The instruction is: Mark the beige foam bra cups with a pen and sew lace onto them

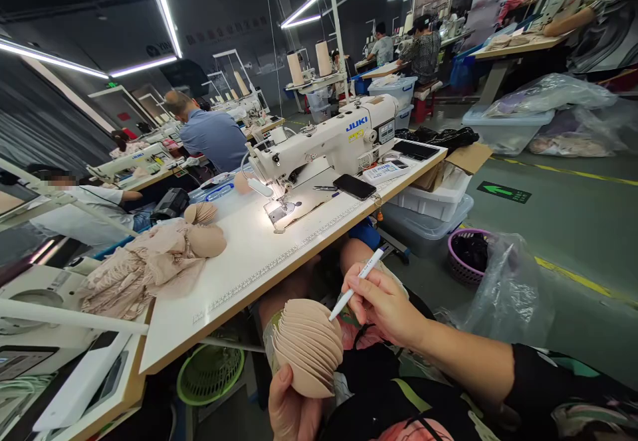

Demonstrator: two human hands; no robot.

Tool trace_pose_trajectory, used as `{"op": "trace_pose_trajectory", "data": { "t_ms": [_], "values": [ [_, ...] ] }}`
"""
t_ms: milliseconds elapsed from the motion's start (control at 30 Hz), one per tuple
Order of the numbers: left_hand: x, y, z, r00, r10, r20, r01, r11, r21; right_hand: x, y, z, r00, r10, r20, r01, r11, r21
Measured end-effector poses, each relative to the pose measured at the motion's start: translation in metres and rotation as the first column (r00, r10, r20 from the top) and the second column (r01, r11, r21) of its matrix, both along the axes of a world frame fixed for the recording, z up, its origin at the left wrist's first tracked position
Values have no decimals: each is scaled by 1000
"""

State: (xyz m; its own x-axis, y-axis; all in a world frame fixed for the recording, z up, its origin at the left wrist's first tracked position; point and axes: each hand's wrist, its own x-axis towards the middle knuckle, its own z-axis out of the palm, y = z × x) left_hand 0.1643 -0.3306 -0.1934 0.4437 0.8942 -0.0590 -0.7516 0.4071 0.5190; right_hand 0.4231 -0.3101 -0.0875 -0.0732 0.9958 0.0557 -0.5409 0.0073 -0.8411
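Observation:
My left hand (294, 404) grips a fanned stack of beige bra cups (306, 345) from below, the thumb lying on the near side. The cups overlap like slices, their edges spread apart. In my right hand (379, 301) is a white marker pen (356, 283), pinched between thumb and fingers. Its tip points down and left, at or very near the right edge of the stack; whether it touches I cannot tell. Both hands are over my lap, in front of the sewing table's edge.
A white sewing machine (323, 139) stands on the table (239, 255), with a black phone (355, 186) beside it. Beige fabric and cups (149, 262) lie at the table's left end. Below are a green basket (212, 371) and, to the right, a purple basket (468, 255). Several people sit at other machines.

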Motion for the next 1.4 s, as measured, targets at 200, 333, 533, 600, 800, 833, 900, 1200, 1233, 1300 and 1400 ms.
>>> {"op": "trace_pose_trajectory", "data": {
  "t_ms": [200,333,533,600,800,833,900,1200,1233,1300,1400],
  "values": [
    [3,2,-1,996,-53,73,47,995,89,1,2,-2,1000,-7,23,7,1000,12],
    [14,3,12,980,-85,181,55,984,167,0,2,-2,997,73,-19,-73,997,12],
    [8,2,12,992,-37,121,27,996,87,6,0,1,998,-7,58,2,997,81],
    [6,2,12,993,-46,113,39,997,61,6,-3,1,997,30,76,-33,998,47],
    [16,1,21,980,-88,177,62,987,150,1,-10,2,987,128,95,-127,992,-24],
    [16,1,21,978,-95,185,64,984,167,0,-11,3,986,114,118,-115,993,-3],
    [17,2,21,978,-108,180,73,979,189,-1,-13,6,981,87,171,-96,994,44],
    [12,0,17,970,-135,202,101,980,170,1,-17,10,985,65,162,-84,991,109],
    [11,0,16,973,-124,195,92,982,162,1,-16,9,986,61,154,-75,993,91],
    [10,-1,14,979,-96,178,69,986,152,1,-14,8,988,56,142,-63,997,43],
    [7,-1,12,989,-80,128,65,991,118,-1,-10,8,987,54,149,-56,998,8]
  ]
}}
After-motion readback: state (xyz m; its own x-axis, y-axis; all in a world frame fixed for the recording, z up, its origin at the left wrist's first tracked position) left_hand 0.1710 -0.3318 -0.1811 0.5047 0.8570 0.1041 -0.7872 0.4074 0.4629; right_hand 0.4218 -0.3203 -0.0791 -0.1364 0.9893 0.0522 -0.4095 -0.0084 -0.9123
